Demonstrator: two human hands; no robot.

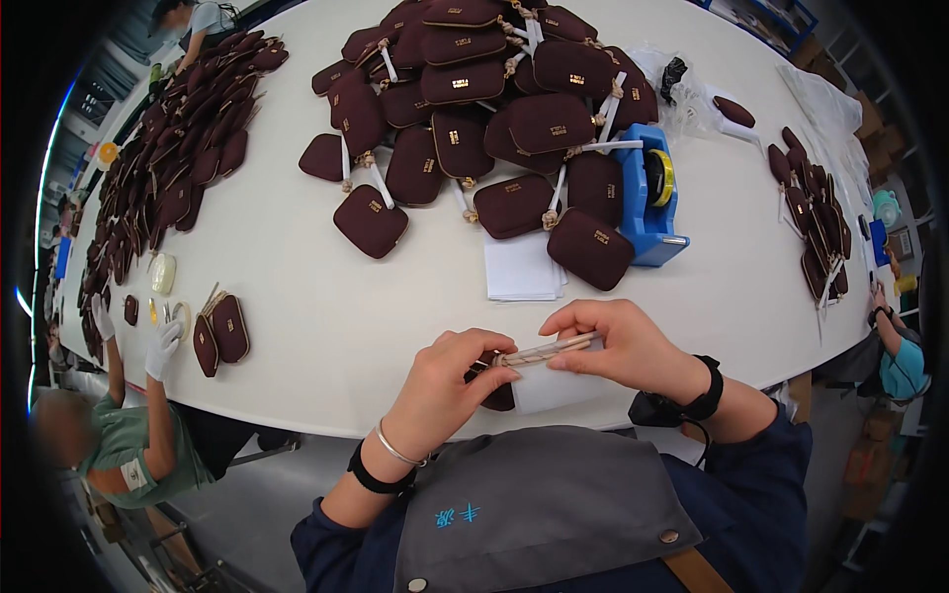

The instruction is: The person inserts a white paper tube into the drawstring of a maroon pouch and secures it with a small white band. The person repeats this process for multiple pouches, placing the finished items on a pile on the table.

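My left hand (447, 383) and my right hand (618, 341) meet at the near edge of the white table (326, 326). Together they pinch a small beige tassel strap (547, 350) wrapped in a strip of white paper (542, 387). Under my left fingers lies a dark maroon pouch (497, 394), mostly hidden by the hand. A stack of white paper sheets (522, 269) rests just beyond my hands.
A big heap of maroon zip pouches (494, 119) fills the table's middle, beside a blue tape dispenser (650, 198). More pouches lie at the far left (178, 148) and right (816, 212). A person in white gloves (158, 346) works at the left; another sits at the right (895, 356).
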